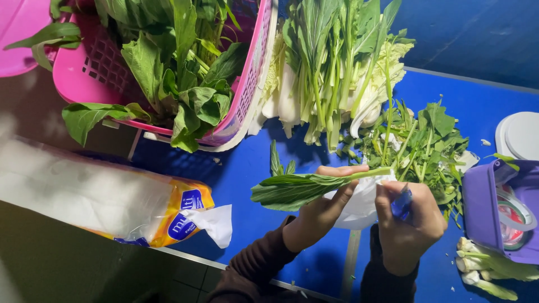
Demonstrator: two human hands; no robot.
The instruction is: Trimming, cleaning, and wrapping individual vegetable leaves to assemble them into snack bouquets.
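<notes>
My left hand [320, 210] grips a bunch of leafy green stalks [303, 187] held sideways over the blue table [247, 168], leaves pointing left. A white plastic bag or sheet [359, 205] sits under the stalk ends between both hands. My right hand [407, 221] is closed on a small blue tool [402, 203] at the cut ends of the stalks. Dark brown sleeves cover both forearms.
A pink basket [247, 95] full of leafy greens stands at the back left. Pale cabbage and long greens [331, 73] lie behind the hands, loose trimmed greens [421, 146] to the right. A purple box [494, 207] holds tape rolls. A roll of plastic bags [112, 202] lies left.
</notes>
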